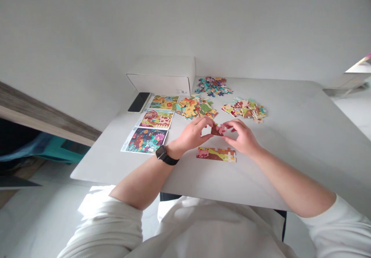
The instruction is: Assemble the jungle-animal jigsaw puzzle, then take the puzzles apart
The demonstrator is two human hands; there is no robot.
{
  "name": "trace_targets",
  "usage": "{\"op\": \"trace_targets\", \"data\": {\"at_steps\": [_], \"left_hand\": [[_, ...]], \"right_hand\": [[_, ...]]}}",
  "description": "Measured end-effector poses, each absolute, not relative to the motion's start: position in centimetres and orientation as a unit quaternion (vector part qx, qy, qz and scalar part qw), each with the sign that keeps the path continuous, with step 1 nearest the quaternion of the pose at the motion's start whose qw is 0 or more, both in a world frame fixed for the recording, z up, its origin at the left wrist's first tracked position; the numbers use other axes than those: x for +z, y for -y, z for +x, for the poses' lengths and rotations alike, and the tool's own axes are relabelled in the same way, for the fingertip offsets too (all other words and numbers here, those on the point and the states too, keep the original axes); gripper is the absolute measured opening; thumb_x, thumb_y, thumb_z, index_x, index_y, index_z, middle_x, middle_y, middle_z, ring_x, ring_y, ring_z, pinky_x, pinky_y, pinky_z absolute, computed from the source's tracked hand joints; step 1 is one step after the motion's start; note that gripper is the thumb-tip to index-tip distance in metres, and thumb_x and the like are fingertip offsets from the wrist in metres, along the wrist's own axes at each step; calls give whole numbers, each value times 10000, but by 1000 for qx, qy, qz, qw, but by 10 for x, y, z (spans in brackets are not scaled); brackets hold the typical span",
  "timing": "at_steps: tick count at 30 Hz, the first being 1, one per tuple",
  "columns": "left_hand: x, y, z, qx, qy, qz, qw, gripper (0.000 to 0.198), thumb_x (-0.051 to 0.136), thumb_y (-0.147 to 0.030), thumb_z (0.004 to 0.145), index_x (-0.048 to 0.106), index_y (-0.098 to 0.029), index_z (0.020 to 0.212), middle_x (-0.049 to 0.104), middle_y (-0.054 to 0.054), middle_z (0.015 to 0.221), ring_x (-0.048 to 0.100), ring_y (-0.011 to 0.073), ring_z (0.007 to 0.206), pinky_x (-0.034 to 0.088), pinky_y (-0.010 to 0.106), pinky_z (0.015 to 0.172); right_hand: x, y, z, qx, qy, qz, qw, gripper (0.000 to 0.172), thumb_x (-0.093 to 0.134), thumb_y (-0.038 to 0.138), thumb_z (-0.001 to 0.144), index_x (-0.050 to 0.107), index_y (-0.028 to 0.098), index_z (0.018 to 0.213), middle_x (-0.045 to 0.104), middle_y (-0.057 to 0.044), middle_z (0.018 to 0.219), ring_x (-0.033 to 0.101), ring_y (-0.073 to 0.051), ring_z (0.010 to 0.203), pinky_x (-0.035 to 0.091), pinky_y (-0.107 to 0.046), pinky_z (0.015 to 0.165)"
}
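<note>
Brown-and-pink puzzle pieces are held up between my two hands, just above the table. My left hand, with a black watch on its wrist, pinches their left side. My right hand grips the right side between thumb and fingers. Closer to me lies a joined strip of puzzle pieces in pink, brown and green. Beyond my hands are a pile of red, green and cream pieces, a yellow-orange pile and a teal-purple pile.
Three picture sheets, a farm one, a dark one and a yellow one, lie on the white table at left. Beside them is a phone. A white box stands at the back against the wall.
</note>
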State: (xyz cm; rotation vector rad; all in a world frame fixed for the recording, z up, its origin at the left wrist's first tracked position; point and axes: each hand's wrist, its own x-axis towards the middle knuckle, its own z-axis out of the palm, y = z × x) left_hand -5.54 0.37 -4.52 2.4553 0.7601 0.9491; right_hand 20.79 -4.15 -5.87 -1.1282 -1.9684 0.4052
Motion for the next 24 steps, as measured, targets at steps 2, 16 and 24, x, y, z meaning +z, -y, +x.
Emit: {"op": "trace_targets", "data": {"at_steps": [2, 16, 24], "left_hand": [[-44, -3, -55, 338, -279, 878, 195, 317, 756, -208, 948, 604, -220, 1226, 730, 105, 1250, 685, 210, 1052, 573, 366, 901], [-39, -2, -56, 342, -252, 885, 190, 366, 738, -223, 953, 589, -214, 1287, 702, 121, 1280, 673, 215, 1071, 569, 358, 901], [-40, -4, -56, 314, -250, 901, 165, 351, 738, -228, 955, 603, -237, 1279, 710, 88, 1175, 661, 252, 1103, 556, 407, 966]], "right_hand": [[-59, 41, 208, 162, 780, -446, 408, 401, 799, 238, 873, 669, 308, 1245, 708, -80, 1187, 710, -294, 1089, 646, -436, 830], [-60, 41, 208, 162, 789, -436, 401, 430, 801, 237, 886, 646, 294, 1283, 700, -83, 1182, 706, -282, 1098, 634, -430, 860], [-63, 42, 206, 158, 799, -419, 402, 425, 813, 230, 883, 653, 284, 1274, 707, -83, 1185, 706, -284, 1097, 630, -428, 883]]}}
